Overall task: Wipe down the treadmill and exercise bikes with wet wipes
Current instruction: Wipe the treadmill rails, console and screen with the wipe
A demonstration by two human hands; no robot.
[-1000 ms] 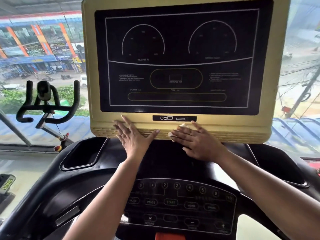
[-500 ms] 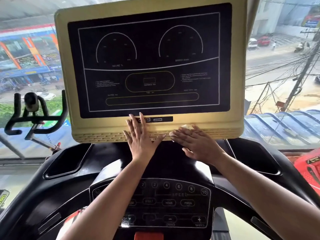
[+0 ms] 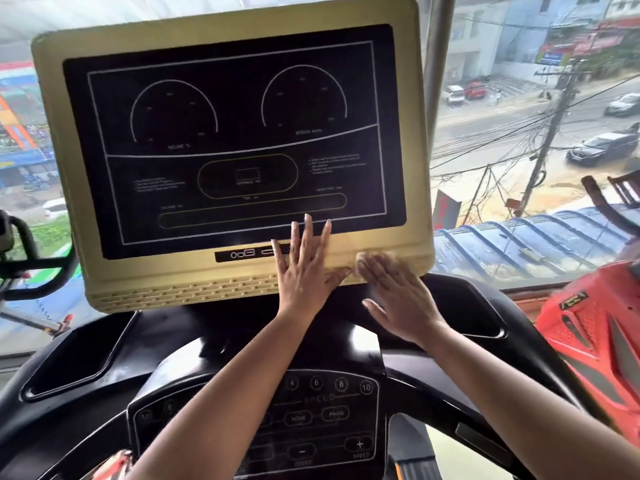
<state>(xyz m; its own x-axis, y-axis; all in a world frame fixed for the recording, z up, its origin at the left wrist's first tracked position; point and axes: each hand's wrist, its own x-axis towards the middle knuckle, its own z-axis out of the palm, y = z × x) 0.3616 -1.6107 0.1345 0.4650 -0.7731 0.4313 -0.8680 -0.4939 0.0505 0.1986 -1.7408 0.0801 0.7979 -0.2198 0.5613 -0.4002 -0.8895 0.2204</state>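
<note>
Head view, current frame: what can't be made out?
Head view only.
The wet wipe: mostly under the right hand, motion-blurred; only a pale smear shows.
The exercise bike handlebar: cut off by the left edge.
The small print on the treadmill screen: too small to read.
The button panel: left part hidden by the left arm.

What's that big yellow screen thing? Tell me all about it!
The screen is a dark panel in a yellow, plastic-looking frame, upright above the treadmill buttons. Thin lines draw two dials and an oval. Slots run along its bottom. The left hand lies flat on its lower edge; the right hand presses a pale wipe near its lower right corner.
</note>
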